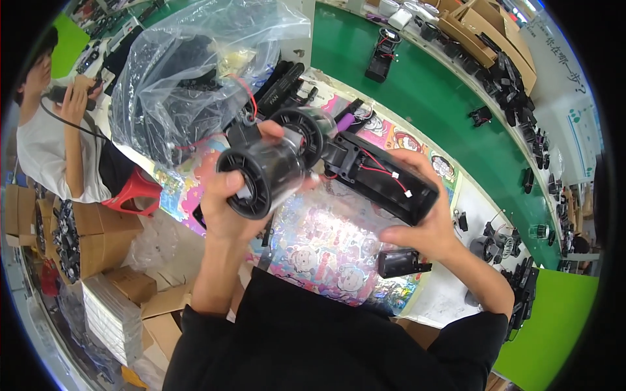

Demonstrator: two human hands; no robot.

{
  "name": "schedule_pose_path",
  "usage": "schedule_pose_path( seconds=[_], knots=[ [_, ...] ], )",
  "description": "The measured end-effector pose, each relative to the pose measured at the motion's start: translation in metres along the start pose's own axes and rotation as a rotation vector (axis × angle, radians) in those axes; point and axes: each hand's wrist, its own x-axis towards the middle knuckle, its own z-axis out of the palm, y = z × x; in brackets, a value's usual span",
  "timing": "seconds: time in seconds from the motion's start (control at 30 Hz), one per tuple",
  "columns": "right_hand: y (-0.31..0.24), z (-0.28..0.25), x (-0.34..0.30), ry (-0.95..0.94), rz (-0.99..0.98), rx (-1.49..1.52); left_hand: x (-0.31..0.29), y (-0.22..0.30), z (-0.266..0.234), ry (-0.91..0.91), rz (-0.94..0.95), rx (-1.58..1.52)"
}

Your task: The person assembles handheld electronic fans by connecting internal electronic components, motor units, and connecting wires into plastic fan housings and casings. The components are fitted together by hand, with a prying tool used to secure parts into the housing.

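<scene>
My left hand [225, 208] grips a black and clear round fan barrel [261, 176], its open end facing me. A second round barrel [306, 130] sits just behind it. My right hand [427, 218] holds a black open handle shell [385, 176] with red and white wires [381, 171] running inside it. The shell joins the barrels near the middle. Both parts are raised above a shiny cartoon-printed mat [326, 251]. A small black plastic part [399, 262] lies on the mat below my right hand.
A large clear plastic bag [189, 72] of black parts stands at the upper left. Another person [52, 124] sits at far left beside a red stool [134, 189] and cardboard boxes [91, 234]. A green conveyor belt [450, 111] curves along the right, with black parts and boxes beyond.
</scene>
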Motion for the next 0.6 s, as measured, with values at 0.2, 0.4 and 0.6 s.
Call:
schedule_pose_path(
  seconds=[0.2,0.4,0.6],
  knots=[
    [-0.012,-0.016,-0.008,0.123,-0.349,-0.576,0.009,0.011,0.009,0.041,-0.018,0.156],
    [-0.013,-0.014,-0.002,0.077,-0.646,-1.038,0.011,0.013,0.015,0.060,-0.071,0.282],
    [-0.014,-0.019,0.000,0.157,-0.707,-1.002,0.011,0.007,0.014,0.061,-0.131,0.300]
  ],
)
